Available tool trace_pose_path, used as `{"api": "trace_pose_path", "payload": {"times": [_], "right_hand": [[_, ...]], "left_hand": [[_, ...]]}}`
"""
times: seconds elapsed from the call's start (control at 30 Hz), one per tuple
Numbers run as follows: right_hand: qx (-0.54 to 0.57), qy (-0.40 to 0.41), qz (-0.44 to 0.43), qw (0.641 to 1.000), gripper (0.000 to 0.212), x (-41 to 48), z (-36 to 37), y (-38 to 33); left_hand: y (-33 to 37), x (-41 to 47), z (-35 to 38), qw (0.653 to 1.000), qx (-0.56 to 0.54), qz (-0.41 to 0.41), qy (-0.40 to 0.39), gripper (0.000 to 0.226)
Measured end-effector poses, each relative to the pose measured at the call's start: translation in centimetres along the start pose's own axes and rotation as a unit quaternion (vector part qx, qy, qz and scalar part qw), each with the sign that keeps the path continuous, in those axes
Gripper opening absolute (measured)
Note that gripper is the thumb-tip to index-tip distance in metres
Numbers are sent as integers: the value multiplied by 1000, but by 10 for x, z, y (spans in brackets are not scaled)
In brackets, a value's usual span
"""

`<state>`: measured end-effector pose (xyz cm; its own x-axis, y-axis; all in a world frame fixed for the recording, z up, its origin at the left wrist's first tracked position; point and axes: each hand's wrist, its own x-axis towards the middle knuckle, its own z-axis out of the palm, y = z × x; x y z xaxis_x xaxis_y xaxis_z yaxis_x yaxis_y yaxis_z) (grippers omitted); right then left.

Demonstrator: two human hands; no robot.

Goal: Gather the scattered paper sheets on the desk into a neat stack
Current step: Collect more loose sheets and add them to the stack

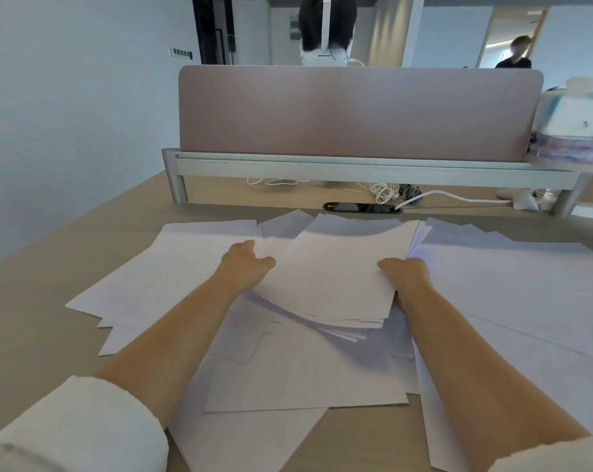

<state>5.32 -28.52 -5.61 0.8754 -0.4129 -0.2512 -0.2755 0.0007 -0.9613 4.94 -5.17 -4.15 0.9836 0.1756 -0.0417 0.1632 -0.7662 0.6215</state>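
Because the thin white paper sheets [336,277] are light, floppy and slippery, my left hand [245,267] and right hand [405,275] pinch the bundle's side edges, fingers closed on it above the beige wooden counter [33,318].

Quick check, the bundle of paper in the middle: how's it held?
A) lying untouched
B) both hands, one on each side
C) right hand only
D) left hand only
B: the left hand and the right hand grip opposite side edges of the paper bundle, above loose sheets spread on the desk.
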Motion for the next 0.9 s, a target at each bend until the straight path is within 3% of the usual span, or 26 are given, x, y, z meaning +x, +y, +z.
{"api": "trace_pose_path", "payload": {"times": [0.1,0.23,0.3,0.4,0.63,0.73,0.83,0.9], "right_hand": [[-16,-2,-17,1000,13,2,3,-1],[12,-16,-10,1000,12,-1,0,-9],[42,-19,4,999,19,1,-2,-10],[56,-16,25,998,7,0,-6,-12],[90,-30,71,993,17,3,-13,-15],[82,-26,59,995,7,1,-11,-18],[92,-21,42,995,32,0,-12,-21],[85,-21,42,995,26,-1,-13,-23]], "left_hand": [[-5,-2,11,996,69,32,-52,67],[-15,-4,22,985,149,81,-42,71],[-17,-4,22,984,154,87,-37,73],[-17,-3,22,985,143,93,-31,75],[-17,-3,23,988,128,86,-31,75],[-18,-3,23,989,122,83,-30,76],[-19,-2,23,989,118,83,-27,76],[-19,-2,24,990,112,83,-26,76]]}}
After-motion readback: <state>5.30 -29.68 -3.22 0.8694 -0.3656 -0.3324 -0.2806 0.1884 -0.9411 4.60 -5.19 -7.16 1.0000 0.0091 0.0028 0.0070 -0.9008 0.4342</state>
